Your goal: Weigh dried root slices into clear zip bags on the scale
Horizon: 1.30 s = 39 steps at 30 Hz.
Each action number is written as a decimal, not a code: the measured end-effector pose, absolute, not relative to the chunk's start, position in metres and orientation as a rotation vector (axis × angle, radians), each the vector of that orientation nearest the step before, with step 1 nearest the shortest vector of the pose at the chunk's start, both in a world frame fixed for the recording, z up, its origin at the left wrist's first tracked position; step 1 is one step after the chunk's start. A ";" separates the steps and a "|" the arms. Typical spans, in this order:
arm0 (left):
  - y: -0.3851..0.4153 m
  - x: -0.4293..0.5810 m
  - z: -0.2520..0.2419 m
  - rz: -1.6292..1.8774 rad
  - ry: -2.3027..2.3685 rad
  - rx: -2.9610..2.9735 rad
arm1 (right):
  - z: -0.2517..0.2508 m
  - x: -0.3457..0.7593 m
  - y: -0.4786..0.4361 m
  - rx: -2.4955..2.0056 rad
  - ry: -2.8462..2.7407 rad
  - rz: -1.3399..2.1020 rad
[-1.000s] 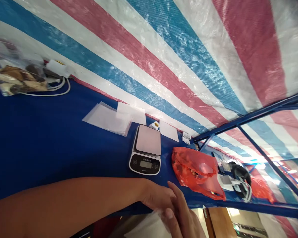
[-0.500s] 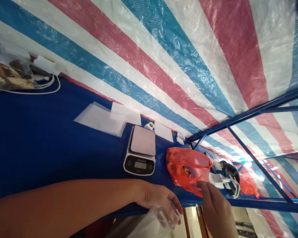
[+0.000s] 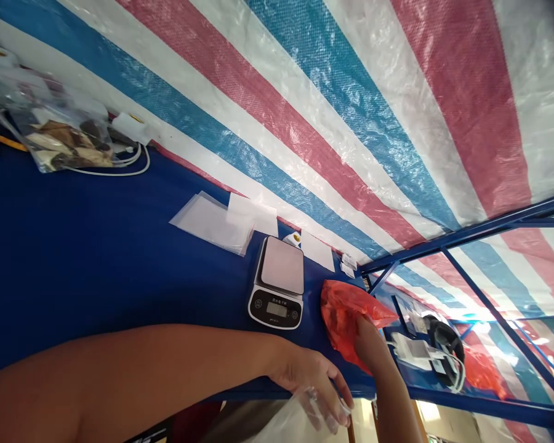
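Note:
My left hand [image 3: 321,384] is closed on the rim of a clear plastic bag [image 3: 286,418] that hangs below the table's front edge. My right hand [image 3: 368,341] reaches into a red plastic bag [image 3: 339,311] on the table, and the bag hides its fingers. Darkish contents show faintly through the red film. Just left of the red bag stands a kitchen scale [image 3: 282,267], black and white, with a bare flat pan; its display is too dim to read.
Flat clear bags [image 3: 212,224] and white paper sheets [image 3: 317,249] lie behind the scale. A filled clear bag [image 3: 69,141] sits at the far left by a white cable [image 3: 120,172]. Right of the blue frame bar [image 3: 406,252] are a black headband-like item [image 3: 443,338] and another red bag [image 3: 482,372].
My right hand has moved from the red bag's edge into its opening, and the bag has bunched around it. My left hand still grips the clear bag. The view has shifted left.

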<state>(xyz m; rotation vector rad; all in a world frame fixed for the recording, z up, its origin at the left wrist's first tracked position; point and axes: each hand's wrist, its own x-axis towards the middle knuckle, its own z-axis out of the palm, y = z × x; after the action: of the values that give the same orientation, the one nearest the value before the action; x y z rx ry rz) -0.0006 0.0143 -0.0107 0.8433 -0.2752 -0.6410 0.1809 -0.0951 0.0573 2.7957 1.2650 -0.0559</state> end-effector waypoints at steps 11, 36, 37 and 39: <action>0.024 -0.013 0.013 -0.759 -0.046 0.790 | 0.058 0.176 -0.094 2.930 1.323 0.087; 0.014 -0.009 -0.003 -0.563 -0.069 0.808 | 0.147 0.080 -0.140 2.813 1.569 -0.846; 0.012 -0.008 -0.004 -0.562 -0.073 0.813 | 0.149 0.075 -0.137 2.758 1.594 -0.802; 0.009 -0.005 -0.006 -0.568 -0.089 0.836 | 0.151 0.067 -0.132 2.665 1.638 -0.734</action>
<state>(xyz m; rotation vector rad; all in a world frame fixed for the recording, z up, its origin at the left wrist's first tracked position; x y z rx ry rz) -0.0050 0.0092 -0.0062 0.8358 -0.0893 -0.5679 0.0668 -0.1317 0.1506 2.6649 1.6377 -0.7336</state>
